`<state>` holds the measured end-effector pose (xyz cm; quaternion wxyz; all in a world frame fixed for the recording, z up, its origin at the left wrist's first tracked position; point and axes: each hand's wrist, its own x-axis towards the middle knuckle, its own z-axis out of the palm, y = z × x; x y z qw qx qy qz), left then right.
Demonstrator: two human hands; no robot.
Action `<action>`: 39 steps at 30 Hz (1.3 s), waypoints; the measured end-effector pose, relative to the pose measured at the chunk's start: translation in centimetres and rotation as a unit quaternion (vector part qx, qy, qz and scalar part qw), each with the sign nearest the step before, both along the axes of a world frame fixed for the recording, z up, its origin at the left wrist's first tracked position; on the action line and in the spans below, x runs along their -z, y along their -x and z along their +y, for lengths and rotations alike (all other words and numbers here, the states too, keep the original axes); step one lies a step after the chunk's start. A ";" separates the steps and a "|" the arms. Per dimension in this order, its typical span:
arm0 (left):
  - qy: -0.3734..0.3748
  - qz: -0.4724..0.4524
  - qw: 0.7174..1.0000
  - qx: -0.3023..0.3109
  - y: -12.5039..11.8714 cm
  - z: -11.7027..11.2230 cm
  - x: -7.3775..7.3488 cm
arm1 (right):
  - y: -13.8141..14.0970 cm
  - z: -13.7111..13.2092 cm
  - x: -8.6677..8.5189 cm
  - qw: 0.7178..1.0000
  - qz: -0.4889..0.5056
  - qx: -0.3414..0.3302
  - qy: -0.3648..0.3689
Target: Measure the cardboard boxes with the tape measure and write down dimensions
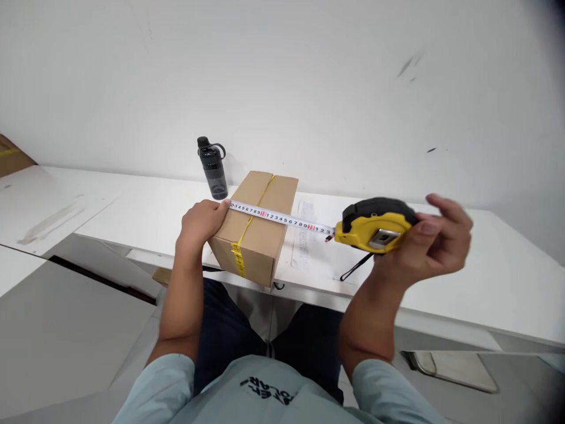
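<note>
Shirt (273, 383) nearest; 1 blade (282, 218) across 1 carton (265, 242)

Far left, 1 box (13, 159). Left hand's (200, 221) fingers clamp the blade's end at the carton's left edge; 1 bottle (214, 171) stands behind. The carton sits at the surface's (468, 282) front edge, paper (304, 253) beside it. Right hand's (430, 244) fingers clamp 1 tape case (371, 229); the surface runs on rightward.

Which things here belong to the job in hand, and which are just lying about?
In use:
tape measure, in the right hand
cardboard box, blade across its top, left hand at one edge

Apparently lying about:
bottle
brown carton, far left
paper, possibly related
</note>
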<state>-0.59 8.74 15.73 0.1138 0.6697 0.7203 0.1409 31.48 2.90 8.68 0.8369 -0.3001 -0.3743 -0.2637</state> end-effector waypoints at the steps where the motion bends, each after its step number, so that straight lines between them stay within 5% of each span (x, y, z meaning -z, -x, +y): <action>1: 0.002 0.000 1.000 -0.002 0.0 0.1 0.0 | 0.3 -0.4 0.7 1.000 0.022 -0.001 -0.001; 9: 0.008 -0.013 1.000 0.003 0.1 0.5 0.2 | 1.9 -0.9 2.5 1.000 0.029 0.004 0.008; 19: 0.000 -0.026 1.000 0.013 0.3 0.5 0.5 | 7.1 1.6 2.6 0.989 -0.034 -0.092 0.112; 31: -0.022 -0.052 0.997 0.055 0.8 0.3 0.9 | 8.3 0.6 2.9 0.964 0.045 -0.092 0.247; 39: 0.034 -0.152 0.967 0.201 1.2 3.3 1.7 | 6.2 0.8 0.0 0.987 0.019 -0.063 0.150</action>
